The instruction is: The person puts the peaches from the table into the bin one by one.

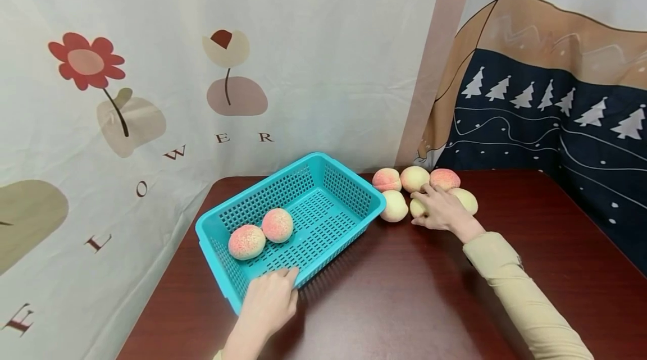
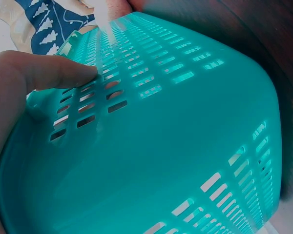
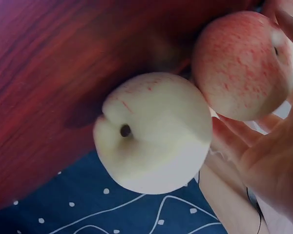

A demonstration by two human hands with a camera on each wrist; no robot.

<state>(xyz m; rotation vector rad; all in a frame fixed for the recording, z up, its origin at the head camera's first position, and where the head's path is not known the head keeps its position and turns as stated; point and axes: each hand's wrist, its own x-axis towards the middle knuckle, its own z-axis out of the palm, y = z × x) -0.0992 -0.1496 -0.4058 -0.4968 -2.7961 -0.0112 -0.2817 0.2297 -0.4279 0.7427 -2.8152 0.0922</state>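
My left hand (image 1: pixel 270 299) grips the near rim of a turquoise plastic basket (image 1: pixel 323 261), and its perforated wall (image 2: pixel 161 122) fills the left wrist view. Two pink-speckled peaches (image 1: pixel 277 225) lie side by side in the basket. On the table my right hand (image 1: pixel 445 209) has thumb and fingers around a peach (image 1: pixel 418 208), partly hidden by the hand. In the right wrist view that peach (image 3: pixel 241 66) looks red-flecked, with fingers (image 3: pixel 229 136) curved along its side. A paler peach (image 3: pixel 154 134) with a small dark hole touches it.
Several more peaches are bunched about the right hand, among them a pink one (image 1: pixel 387 180) and a pale one (image 1: pixel 393 206) close to the basket's right end. The dark red table (image 1: pixel 394 304) ends at a printed curtain (image 1: pixel 328 68) behind.
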